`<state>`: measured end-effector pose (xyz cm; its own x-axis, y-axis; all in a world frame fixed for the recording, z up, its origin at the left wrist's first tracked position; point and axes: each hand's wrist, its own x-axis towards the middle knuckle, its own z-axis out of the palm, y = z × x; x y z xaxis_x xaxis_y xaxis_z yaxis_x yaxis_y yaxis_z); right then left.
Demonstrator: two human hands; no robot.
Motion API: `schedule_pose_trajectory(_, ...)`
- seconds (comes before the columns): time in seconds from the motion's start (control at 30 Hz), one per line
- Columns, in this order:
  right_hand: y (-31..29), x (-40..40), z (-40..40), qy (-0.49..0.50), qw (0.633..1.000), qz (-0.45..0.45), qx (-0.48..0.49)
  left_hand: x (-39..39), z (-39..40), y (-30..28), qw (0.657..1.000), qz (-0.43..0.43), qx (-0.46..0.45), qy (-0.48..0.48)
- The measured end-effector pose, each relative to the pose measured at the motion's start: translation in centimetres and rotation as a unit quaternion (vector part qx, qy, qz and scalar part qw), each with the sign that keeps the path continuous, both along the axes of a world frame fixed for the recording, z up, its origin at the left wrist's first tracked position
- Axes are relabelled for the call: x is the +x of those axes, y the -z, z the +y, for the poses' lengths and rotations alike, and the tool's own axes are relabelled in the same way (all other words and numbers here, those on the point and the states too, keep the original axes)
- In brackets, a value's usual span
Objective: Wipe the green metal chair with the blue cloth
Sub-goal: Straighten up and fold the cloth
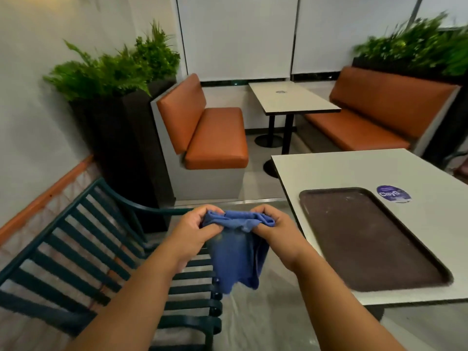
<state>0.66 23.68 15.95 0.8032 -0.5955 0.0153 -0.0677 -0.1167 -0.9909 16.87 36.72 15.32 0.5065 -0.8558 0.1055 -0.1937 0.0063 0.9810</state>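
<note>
A blue cloth (pixel 235 257) hangs in front of me, bunched along its top edge. My left hand (pixel 193 234) grips its left top corner and my right hand (pixel 274 236) grips the right one, both with fingers curled round the fabric. Below and to the left stands the green metal chair (pixel 83 239), with a slatted back, a slatted seat and a curved armrest. The cloth hangs over the seat's front edge without touching it, and my left forearm hides part of the seat.
A white table (pixel 342 171) stands at the right with a dark brown tray (pixel 367 239) and a round purple sticker (pixel 393 193). Beyond are orange booth seats (pixel 215 138), a second table (pixel 291 97) and dark planters with ferns (pixel 121 127).
</note>
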Motion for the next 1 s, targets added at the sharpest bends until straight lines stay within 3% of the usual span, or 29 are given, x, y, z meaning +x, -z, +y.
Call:
schedule_pose_trajectory(0.4,2.7,-14.4,-21.4,0.064,0.991,0.086,-0.083,-13.4,-22.0,3.9,0.998,0.011,0.036,0.046)
schedule_pose_trajectory(0.67,4.6,-19.1,-27.3,0.059,0.993,0.105,-0.008,-17.1,-29.0,5.8,0.993,0.025,0.084,0.077)
schedule_pose_trajectory(0.77,5.8,-19.7,-28.8,0.051,0.989,0.138,0.029,-17.6,-30.8,6.8,0.985,0.031,0.144,0.086)
schedule_pose_trajectory(0.87,8.0,-19.3,-29.7,0.047,0.975,0.215,0.001,-18.0,-32.1,8.7,0.972,-0.021,0.222,0.067)
schedule_pose_trajectory(1.0,11.0,-18.2,-29.5,0.092,0.952,0.265,-0.124,-18.7,-32.6,10.9,0.963,-0.133,0.234,0.029)
